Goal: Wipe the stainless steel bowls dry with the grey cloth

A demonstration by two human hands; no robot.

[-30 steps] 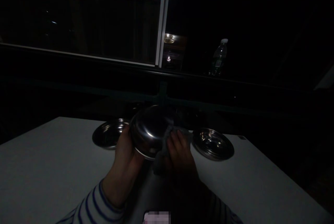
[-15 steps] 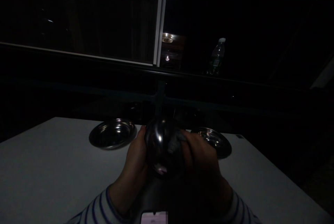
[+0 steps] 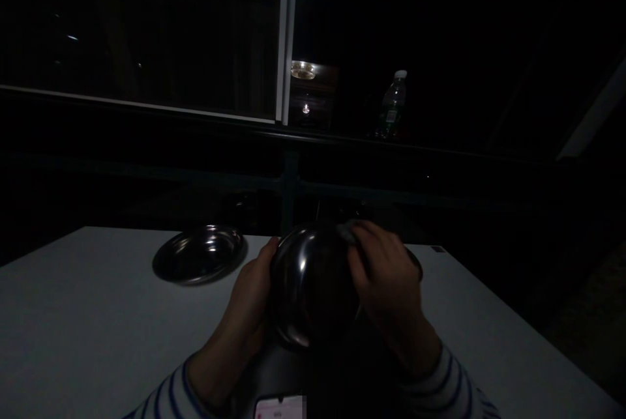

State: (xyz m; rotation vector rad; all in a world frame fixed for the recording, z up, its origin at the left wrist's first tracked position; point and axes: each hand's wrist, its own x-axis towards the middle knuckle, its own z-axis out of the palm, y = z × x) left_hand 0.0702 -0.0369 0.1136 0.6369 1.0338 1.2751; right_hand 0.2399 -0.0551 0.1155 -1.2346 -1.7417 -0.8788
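A shiny metal bowl (image 3: pixel 313 288) is held up over the table, its rounded outer side toward me. My left hand (image 3: pixel 252 292) is closed on the bowl's left edge. At the upper right of the bowl, my right hand (image 3: pixel 386 275) pinches a small grey cloth (image 3: pixel 348 231) against the metal. Its exact material is hard to make out in the dim light. Beyond my left hand, a shallow metal dish (image 3: pixel 199 256) lies on the white table (image 3: pixel 98 302). Another metal dish (image 3: pixel 415 264) shows only its rim behind my right hand.
A phone (image 3: pixel 278 408) with a lit screen lies at the near edge of view. A clear plastic bottle (image 3: pixel 392 106) with a white cap stands on the dark ledge behind the table. A window frame (image 3: pixel 286 34) rises at the back left.
My right hand has moved the cloth up toward the bowl's upper right rim. The bowl has turned and shows more of its rounded side. The whole view has shifted slightly.
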